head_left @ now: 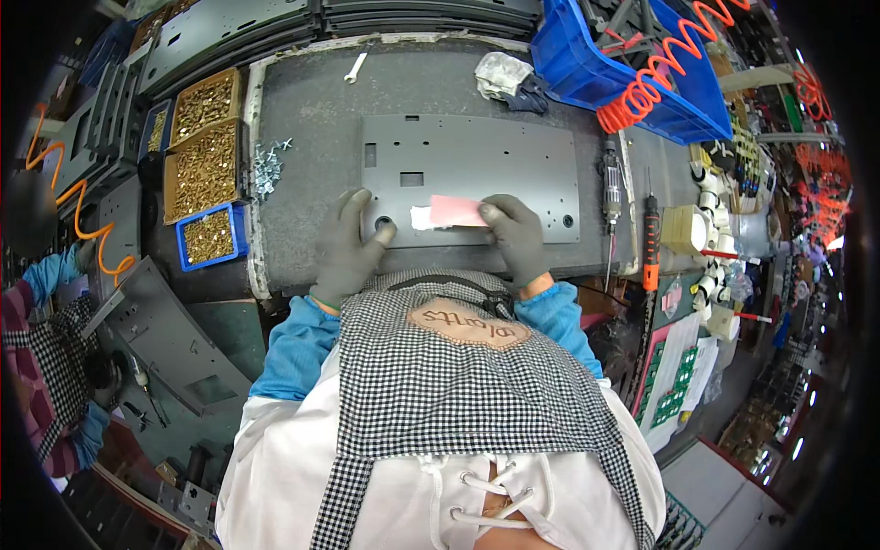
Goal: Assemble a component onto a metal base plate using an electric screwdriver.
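A flat grey metal panel with several holes and cut-outs lies on the dark worktop before me. My left hand, in a grey glove, rests at the panel's near left corner. Its thumb and fingers are apart, beside a round hole, with nothing in them. My right hand, gloved too, pinches the right end of a pink slip of paper between thumb and fingers. The slip is low over the panel's near edge. A small white patch shows at its left end; whether they are joined I cannot tell.
Trays of brass-coloured fasteners and loose silver screws are on the left. A wrench, a cloth and a blue bin lie farther back. Power screwdrivers are on the right. Another person works at far left.
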